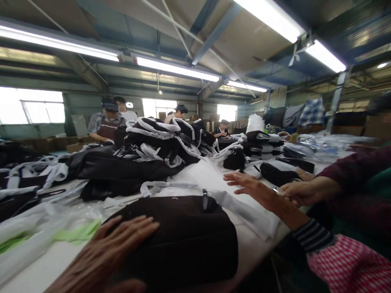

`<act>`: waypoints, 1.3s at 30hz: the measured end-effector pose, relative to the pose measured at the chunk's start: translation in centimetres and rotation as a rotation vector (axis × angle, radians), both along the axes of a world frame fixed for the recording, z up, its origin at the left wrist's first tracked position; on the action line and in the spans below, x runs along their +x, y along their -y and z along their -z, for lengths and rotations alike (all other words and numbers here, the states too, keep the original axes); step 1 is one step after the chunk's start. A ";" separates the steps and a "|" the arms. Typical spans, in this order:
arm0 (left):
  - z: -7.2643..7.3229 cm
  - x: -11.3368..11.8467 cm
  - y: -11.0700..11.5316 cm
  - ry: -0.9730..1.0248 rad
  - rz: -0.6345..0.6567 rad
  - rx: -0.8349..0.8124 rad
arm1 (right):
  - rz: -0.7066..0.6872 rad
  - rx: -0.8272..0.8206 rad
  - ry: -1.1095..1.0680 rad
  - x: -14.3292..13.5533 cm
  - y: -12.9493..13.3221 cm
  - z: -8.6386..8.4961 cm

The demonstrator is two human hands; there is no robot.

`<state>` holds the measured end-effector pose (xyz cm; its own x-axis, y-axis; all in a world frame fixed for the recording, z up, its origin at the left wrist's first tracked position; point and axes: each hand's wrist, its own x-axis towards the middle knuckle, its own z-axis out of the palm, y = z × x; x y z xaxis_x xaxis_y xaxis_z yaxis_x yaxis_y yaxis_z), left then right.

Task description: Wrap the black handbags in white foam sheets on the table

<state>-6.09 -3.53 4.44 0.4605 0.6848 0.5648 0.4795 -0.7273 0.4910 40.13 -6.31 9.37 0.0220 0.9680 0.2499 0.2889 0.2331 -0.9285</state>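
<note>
A black bag (189,240) lies on the white table in front of me, with a zipper pull (205,200) at its upper edge. My left hand (113,248) rests on the bag's left part, fingers stretched out and holding nothing. Raised over the table to the right of the bag is my right hand (253,187), its fingers spread and nothing in them. Beneath and beyond it lie white sheets (210,177) and a white wrapped strap (244,211).
Black bags with white-wrapped straps (149,142) are heaped across the table. Green sheets (77,232) and clear plastic (55,215) lie at left. Close on the right, another person's hands (308,190) work near a black item (277,173). Several people stand further back.
</note>
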 end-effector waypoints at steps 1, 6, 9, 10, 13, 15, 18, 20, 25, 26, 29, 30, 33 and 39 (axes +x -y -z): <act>0.4 0.3 -0.1 -0.078 0.038 0.021 | -0.029 0.030 0.115 -1.1 0.4 -0.7; -3.1 1.5 -0.9 -0.123 0.106 -0.088 | -0.299 0.156 0.567 -8.1 2.5 -2.1; -6.4 3.1 -1.5 -0.317 0.174 -0.273 | -0.468 0.181 0.795 -11.0 3.2 -0.8; -6.7 3.4 -1.6 -0.428 0.172 -0.281 | -0.493 0.184 0.858 -11.4 3.3 -0.2; -5.1 3.1 -1.6 -0.690 0.103 -0.075 | -0.486 0.211 0.927 -11.5 3.1 1.0; -2.8 2.1 -1.2 -0.728 0.045 0.177 | -0.461 0.235 0.928 -11.0 2.7 0.9; -0.3 0.9 -0.3 -0.695 -0.005 0.473 | -0.424 0.231 0.946 -10.3 2.0 0.4; 0.0 0.5 0.0 -0.693 0.000 0.558 | -0.410 0.218 0.956 -10.0 2.0 0.5; -2.0 -0.5 -0.7 -0.743 0.018 0.458 | -0.296 0.243 1.036 -10.1 3.0 1.9; -2.2 -0.6 -1.0 -0.741 0.006 0.421 | -0.269 0.254 1.051 -10.3 3.1 2.2; -1.8 -0.6 -1.7 -0.694 -0.055 0.356 | -0.203 0.282 1.097 -11.2 3.1 3.0; -1.4 -0.5 -1.8 -0.674 -0.071 0.343 | -0.187 0.287 1.116 -11.5 2.9 3.1; -0.3 -0.2 -2.2 -0.643 -0.104 0.295 | -0.160 0.292 1.159 -12.0 2.5 3.3; -0.8 0.6 -2.2 -0.648 -0.119 0.257 | -0.127 0.218 1.177 -12.4 1.8 2.5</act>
